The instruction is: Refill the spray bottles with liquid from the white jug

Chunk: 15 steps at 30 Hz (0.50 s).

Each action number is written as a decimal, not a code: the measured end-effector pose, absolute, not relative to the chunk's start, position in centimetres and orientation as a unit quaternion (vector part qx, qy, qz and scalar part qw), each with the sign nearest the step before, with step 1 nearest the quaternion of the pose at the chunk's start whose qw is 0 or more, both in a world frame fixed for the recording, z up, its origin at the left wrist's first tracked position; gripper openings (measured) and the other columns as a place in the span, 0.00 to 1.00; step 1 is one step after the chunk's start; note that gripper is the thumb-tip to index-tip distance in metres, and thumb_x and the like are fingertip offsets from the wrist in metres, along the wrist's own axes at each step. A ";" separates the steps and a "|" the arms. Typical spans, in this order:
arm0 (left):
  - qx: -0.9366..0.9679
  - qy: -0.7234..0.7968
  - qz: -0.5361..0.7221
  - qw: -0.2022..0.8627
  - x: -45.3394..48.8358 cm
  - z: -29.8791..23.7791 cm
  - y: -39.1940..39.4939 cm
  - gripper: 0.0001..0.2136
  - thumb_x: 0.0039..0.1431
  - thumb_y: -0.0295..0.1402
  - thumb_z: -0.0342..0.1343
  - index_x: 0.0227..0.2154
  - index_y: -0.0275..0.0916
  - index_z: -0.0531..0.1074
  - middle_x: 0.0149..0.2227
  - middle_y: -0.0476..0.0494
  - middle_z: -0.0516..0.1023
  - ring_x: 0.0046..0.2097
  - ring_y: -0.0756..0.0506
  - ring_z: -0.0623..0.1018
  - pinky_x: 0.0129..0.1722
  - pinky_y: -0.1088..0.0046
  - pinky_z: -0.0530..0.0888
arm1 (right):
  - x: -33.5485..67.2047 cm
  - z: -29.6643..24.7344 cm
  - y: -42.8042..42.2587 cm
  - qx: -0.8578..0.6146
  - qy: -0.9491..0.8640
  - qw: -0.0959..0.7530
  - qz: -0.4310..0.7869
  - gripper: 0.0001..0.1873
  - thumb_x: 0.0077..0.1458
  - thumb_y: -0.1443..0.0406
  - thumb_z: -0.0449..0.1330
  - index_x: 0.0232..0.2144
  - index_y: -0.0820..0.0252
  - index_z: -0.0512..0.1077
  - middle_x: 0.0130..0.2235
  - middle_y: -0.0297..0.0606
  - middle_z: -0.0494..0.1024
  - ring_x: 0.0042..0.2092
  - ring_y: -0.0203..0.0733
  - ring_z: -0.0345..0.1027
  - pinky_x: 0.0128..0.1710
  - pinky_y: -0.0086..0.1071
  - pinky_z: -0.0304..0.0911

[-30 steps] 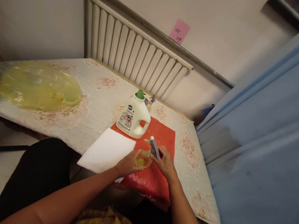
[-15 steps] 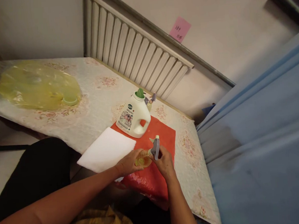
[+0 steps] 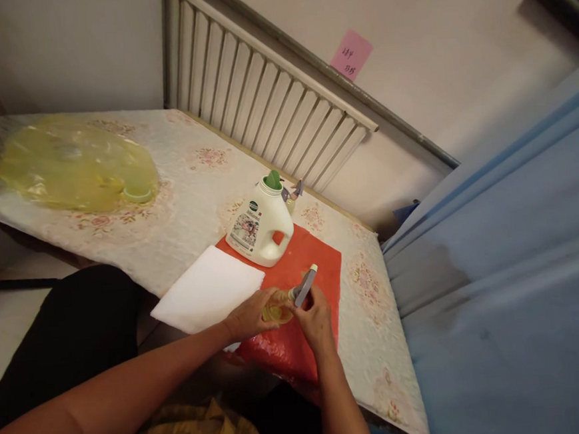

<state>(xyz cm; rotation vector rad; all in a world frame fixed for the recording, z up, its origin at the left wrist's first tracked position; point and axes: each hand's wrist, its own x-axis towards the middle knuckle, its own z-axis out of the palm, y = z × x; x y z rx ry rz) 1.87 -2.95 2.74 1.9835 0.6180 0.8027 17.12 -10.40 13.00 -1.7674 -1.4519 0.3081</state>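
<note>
My left hand is closed around the clear body of a spray bottle with yellowish liquid in it. At its neck, the fingers of my right hand grip the grey trigger sprayer, whose pale nozzle points up and to the right. The bottle is tilted above a red plastic sheet. Behind it stands a cream jug with a handle, a printed label and a green spout. Another spray bottle is partly hidden behind the jug. A white folded cloth lies left of my hands.
A yellow plastic bag rests at the left on the flower-patterned tablecloth. Along the far edge runs a radiator, with a pink note on the wall. A blue curtain hangs at the right.
The sprayer head has turned in my right hand, so its nozzle has swung from upper left towards upper right. My left hand keeps its hold on the bottle.
</note>
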 end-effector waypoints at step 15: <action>0.804 0.243 0.319 0.438 1.8 2.6 -2.9 0.30 0.52 0.40 0.64 0.56 0.42 0.63 0.53 0.41 0.73 0.54 0.37 0.73 0.55 0.57 0.70 | 15.5 10.9 -10.2 -0.716 -0.472 0.505 0.099 0.13 0.43 0.63 0.67 0.27 0.56 0.65 0.24 0.24 0.64 0.26 0.35 0.58 0.28 0.28 0.56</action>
